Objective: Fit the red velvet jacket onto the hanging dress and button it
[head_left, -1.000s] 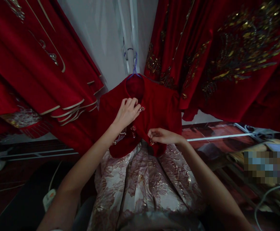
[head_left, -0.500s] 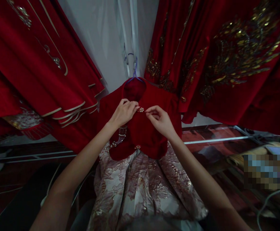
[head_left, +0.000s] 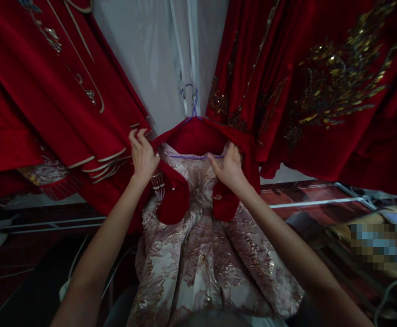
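A short red jacket (head_left: 174, 200) hangs on a thin purple hanger (head_left: 195, 109), its front spread apart. My left hand (head_left: 144, 154) grips the jacket's left front edge between thumb and fingers. On the other side, my right hand (head_left: 228, 165) is closed on the right front edge near the collar. Between the two halves shows a pale brocade dress (head_left: 198, 245) with shiny floral pattern, its top edge along a purple hanger bar. A small beaded flower clasp (head_left: 217, 197) sits on the right panel, and a beaded tassel (head_left: 157, 182) hangs by my left hand.
Red garments with pale piping (head_left: 82, 113) hang at the left. Red cloth with gold sequin embroidery (head_left: 338, 86) hangs at the right. A white rack bar (head_left: 314, 200) runs low across the right, and a cable (head_left: 385, 290) lies at lower right.
Both hands have let go of the upper flower clasp and moved apart. The jacket front, closed before, is now open, baring the dress top and the hanger bar.
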Action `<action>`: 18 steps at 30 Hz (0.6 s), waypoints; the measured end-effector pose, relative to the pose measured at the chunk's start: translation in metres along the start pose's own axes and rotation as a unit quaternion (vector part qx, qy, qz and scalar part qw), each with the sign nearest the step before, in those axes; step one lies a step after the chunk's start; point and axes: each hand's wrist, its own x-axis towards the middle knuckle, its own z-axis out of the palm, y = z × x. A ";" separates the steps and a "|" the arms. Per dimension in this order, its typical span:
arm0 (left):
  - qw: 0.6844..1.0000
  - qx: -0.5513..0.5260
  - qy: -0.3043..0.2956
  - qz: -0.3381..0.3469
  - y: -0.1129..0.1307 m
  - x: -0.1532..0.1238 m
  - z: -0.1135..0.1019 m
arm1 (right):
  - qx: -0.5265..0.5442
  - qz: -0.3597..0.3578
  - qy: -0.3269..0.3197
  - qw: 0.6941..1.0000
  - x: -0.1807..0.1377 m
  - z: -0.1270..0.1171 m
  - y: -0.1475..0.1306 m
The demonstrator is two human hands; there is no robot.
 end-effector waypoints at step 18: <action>0.725 -0.321 -0.462 -0.398 -0.110 -0.007 -0.016 | 0.106 0.135 -0.117 0.978 0.090 -0.081 0.085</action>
